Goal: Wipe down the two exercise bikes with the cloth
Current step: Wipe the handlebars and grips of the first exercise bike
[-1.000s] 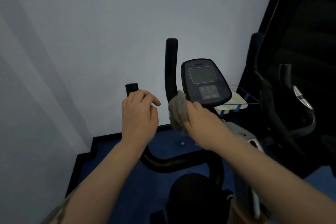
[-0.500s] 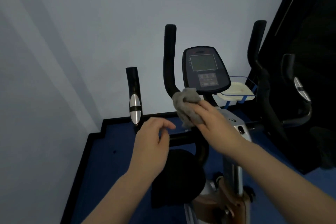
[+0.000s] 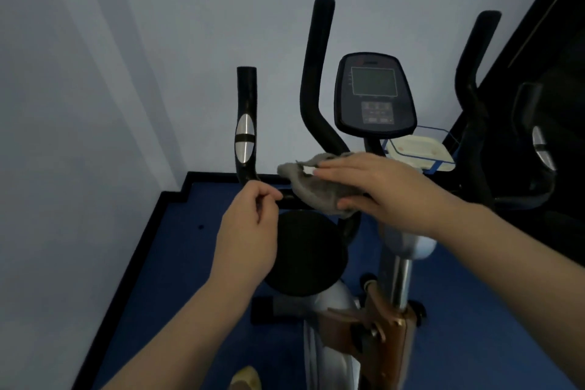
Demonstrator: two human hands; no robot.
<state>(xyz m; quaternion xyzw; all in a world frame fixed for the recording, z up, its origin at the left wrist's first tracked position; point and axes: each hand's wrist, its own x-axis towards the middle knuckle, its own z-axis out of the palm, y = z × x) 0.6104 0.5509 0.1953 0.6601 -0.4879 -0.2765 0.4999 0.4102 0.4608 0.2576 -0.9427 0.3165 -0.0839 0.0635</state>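
Observation:
An exercise bike stands in front of me, with a black console (image 3: 375,95) and black handlebars (image 3: 316,73). My right hand (image 3: 389,196) holds a grey cloth (image 3: 313,196) against the low crossbar of the handlebars, fingers stretched over it and thumb beneath. My left hand (image 3: 250,237) hovers just left of the cloth, below the left sensor grip (image 3: 244,136). Its fingers are loosely curled and hold nothing that I can see. A second bike is not in view.
A pale wall closes the left and back. A black round pad (image 3: 304,253) sits under the crossbar. A white tray in a blue wire holder (image 3: 418,149) lies behind the console. A dark panel (image 3: 557,41) fills the right. The floor (image 3: 196,247) is blue.
My left hand let go of the left grip and dropped below it. My right hand slid the cloth down the left upright bar onto the crossbar. My view pulled back.

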